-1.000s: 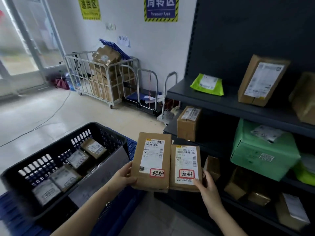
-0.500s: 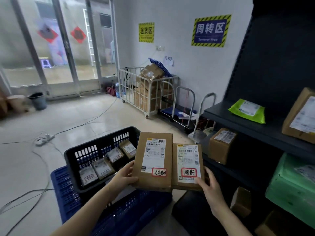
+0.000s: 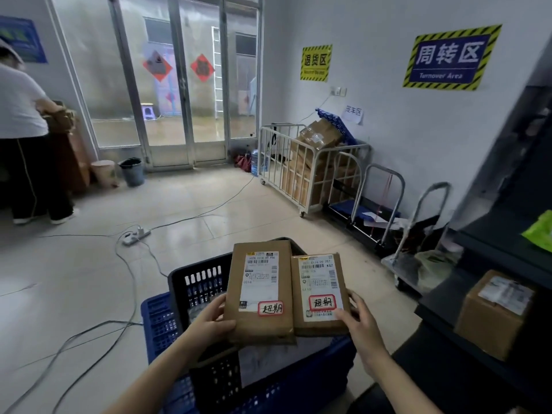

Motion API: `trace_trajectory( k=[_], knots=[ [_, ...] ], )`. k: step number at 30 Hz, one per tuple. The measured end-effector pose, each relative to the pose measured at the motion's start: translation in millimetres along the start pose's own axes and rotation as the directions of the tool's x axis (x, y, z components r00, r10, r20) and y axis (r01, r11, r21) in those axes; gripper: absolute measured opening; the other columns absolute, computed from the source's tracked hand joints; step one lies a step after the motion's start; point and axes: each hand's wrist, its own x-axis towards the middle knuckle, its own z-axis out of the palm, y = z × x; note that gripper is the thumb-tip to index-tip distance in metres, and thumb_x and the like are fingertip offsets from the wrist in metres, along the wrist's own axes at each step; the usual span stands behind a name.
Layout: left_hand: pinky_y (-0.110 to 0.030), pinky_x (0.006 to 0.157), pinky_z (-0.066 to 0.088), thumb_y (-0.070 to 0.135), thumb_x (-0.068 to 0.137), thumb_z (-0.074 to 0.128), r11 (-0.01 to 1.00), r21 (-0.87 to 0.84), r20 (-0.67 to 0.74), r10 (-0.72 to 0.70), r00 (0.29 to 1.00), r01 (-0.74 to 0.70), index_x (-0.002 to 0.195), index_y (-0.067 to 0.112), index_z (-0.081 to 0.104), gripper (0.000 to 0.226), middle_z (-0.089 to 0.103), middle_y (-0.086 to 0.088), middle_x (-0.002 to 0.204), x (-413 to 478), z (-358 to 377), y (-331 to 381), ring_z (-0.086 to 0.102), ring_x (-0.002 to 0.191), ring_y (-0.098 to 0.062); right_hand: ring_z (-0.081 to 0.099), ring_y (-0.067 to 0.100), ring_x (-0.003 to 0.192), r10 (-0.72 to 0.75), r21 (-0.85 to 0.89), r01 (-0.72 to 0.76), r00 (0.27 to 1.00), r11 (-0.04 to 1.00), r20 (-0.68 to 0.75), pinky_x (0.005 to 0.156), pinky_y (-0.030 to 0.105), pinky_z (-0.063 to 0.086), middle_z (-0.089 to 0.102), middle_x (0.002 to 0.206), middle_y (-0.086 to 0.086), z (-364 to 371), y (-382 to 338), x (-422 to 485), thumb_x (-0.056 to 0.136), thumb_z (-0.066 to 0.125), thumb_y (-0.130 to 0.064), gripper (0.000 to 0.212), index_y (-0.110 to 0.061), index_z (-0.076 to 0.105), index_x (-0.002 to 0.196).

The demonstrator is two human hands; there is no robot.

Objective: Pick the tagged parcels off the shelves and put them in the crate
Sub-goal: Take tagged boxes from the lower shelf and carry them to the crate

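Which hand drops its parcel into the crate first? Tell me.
Left. The left hand holds the larger parcel over the crate; the right hand holds the smaller parcel near its right rim.

We hold two brown tagged parcels side by side over the black crate, which rests on a blue crate. Our left grip clasps the lower left edge of the larger parcel and our right grip the lower right edge of the smaller parcel, their inner edges touching and each bearing a red-bordered handwritten tag. To our right a dark shelf carries a cardboard box and a green bag, while ahead we see a white roll cage full of boxes, a power strip on the tiled floor, and a person in a white top at far left.
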Motion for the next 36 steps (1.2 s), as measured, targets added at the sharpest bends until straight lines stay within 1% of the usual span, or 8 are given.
trace_trajectory(
  k=[3,11,16,19,25,29,33,36],
  knots=[
    [-0.026,0.071,0.054,-0.008,0.085,0.055,0.999,-0.026,-0.038,-0.024,0.999,0.024,0.133,0.026,0.039,0.061,0.056,-0.002,0.118,16,-24,-2,0.059,0.105,-0.019,0.052,0.025,0.117,0.017,-0.026,-0.017,0.999,1.000,0.027,0.101,0.048,0.045,0.057,0.124,0.006,22,0,26,0.088,0.061,-0.021,0.054,-0.027,0.041,0.138],
    [-0.035,0.071,0.056,0.007,0.087,0.059,0.987,-0.079,-0.134,-0.149,0.980,0.139,0.137,0.031,0.036,0.060,0.053,-0.001,0.122,48,-61,-20,0.056,0.107,-0.023,0.054,0.023,0.112,0.096,-0.070,-0.087,0.986,0.994,0.140,0.098,0.044,0.046,0.060,0.110,-0.002,70,10,92,0.091,0.057,-0.020,0.051,-0.030,0.039,0.137],
    [-0.033,0.074,0.055,0.003,0.089,0.056,0.976,-0.108,-0.240,-0.212,0.947,0.191,0.142,0.021,0.031,0.062,0.052,-0.002,0.117,67,-68,-39,0.056,0.104,-0.021,0.058,0.019,0.103,0.165,-0.101,-0.143,0.955,0.984,0.247,0.079,0.030,0.052,0.060,0.110,0.000,95,29,143,0.091,0.055,-0.016,0.054,-0.026,0.036,0.140],
    [-0.041,0.088,0.053,0.000,0.089,0.054,0.965,-0.121,-0.318,-0.258,0.912,0.230,0.143,0.017,0.031,0.061,0.052,-0.006,0.119,79,-71,-47,0.055,0.109,-0.024,0.058,0.017,0.105,0.210,-0.135,-0.175,0.927,0.975,0.311,0.078,0.025,0.049,0.059,0.116,0.001,111,46,176,0.091,0.056,-0.014,0.055,-0.025,0.035,0.142],
    [-0.026,0.076,0.049,0.002,0.087,0.057,0.938,-0.087,-0.507,-0.331,0.796,0.334,0.142,0.014,0.032,0.062,0.052,0.004,0.108,99,-82,-62,0.054,0.094,-0.010,0.050,0.026,0.119,0.325,-0.213,-0.254,0.833,0.943,0.447,0.102,0.046,0.042,0.054,0.127,0.007,152,79,234,0.091,0.057,-0.014,0.055,-0.023,0.037,0.141],
    [-0.018,0.063,0.048,0.006,0.085,0.060,0.919,-0.040,-0.567,-0.345,0.748,0.393,0.143,0.019,0.029,0.068,0.048,0.012,0.101,105,-93,-67,0.052,0.089,-0.004,0.059,0.018,0.100,0.390,-0.205,-0.332,0.792,0.921,0.469,0.092,0.042,0.049,0.058,0.108,-0.002,173,97,252,0.092,0.053,-0.009,0.052,-0.017,0.037,0.141],
    [-0.014,0.064,0.048,0.002,0.082,0.062,0.907,-0.001,-0.566,-0.349,0.747,0.422,0.145,0.018,0.028,0.073,0.050,0.013,0.106,119,-92,-70,0.054,0.091,-0.001,0.055,0.031,0.111,0.454,-0.198,-0.411,0.752,0.890,0.478,0.096,0.055,0.046,0.051,0.131,0.013,177,109,268,0.093,0.052,-0.008,0.054,-0.019,0.034,0.143],
    [-0.022,0.081,0.051,-0.005,0.082,0.059,0.891,-0.003,-0.602,-0.363,0.711,0.453,0.146,0.014,0.025,0.075,0.053,0.000,0.126,131,-92,-78,0.055,0.102,-0.012,0.058,0.025,0.104,0.443,-0.245,-0.370,0.750,0.896,0.490,0.095,0.049,0.048,0.055,0.123,0.010,180,111,278,0.093,0.052,-0.009,0.054,-0.017,0.033,0.143]
  ],
)
